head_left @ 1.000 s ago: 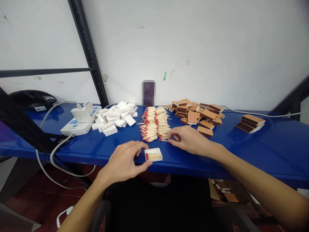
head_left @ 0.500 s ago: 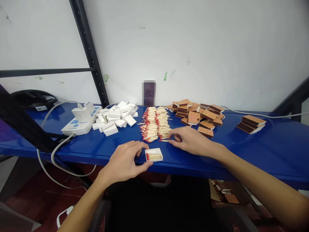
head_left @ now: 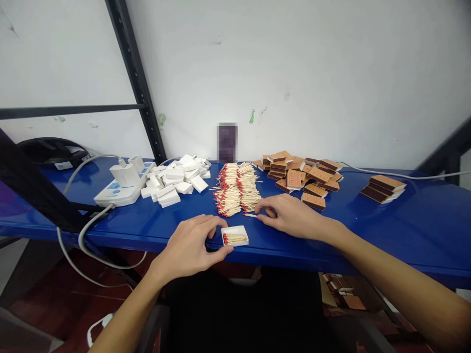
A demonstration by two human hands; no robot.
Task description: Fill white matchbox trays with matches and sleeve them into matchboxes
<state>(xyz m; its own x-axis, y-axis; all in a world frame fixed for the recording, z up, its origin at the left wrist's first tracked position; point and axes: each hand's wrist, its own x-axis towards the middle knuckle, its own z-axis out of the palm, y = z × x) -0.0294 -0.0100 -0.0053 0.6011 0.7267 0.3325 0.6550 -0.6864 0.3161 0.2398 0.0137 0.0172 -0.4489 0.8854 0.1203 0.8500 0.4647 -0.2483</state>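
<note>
Near the front edge of the blue shelf, my left hand (head_left: 198, 245) grips a small white matchbox tray (head_left: 240, 230) by its left end, between thumb and fingers. Several red-headed matches (head_left: 235, 239) lie side by side in the tray, heads to the left. My right hand (head_left: 290, 215) is closed in a pinch on a match (head_left: 250, 214), whose red head points left. That match is low over the shelf, just in front of a large pile of matches (head_left: 239, 189) laid in two columns.
White trays (head_left: 176, 179) are heaped at the left, beside a power strip (head_left: 121, 191) with plugs and cables. Brown matchbox sleeves (head_left: 312, 174) form a pile behind my right hand. A short stack of matchboxes (head_left: 384, 189) stands farther right. Below the shelf, a carton (head_left: 346, 294) holds more boxes.
Almost nothing differs. My right hand has shifted very slightly, still pinching the match, and my left hand keeps its grip on the tray.
</note>
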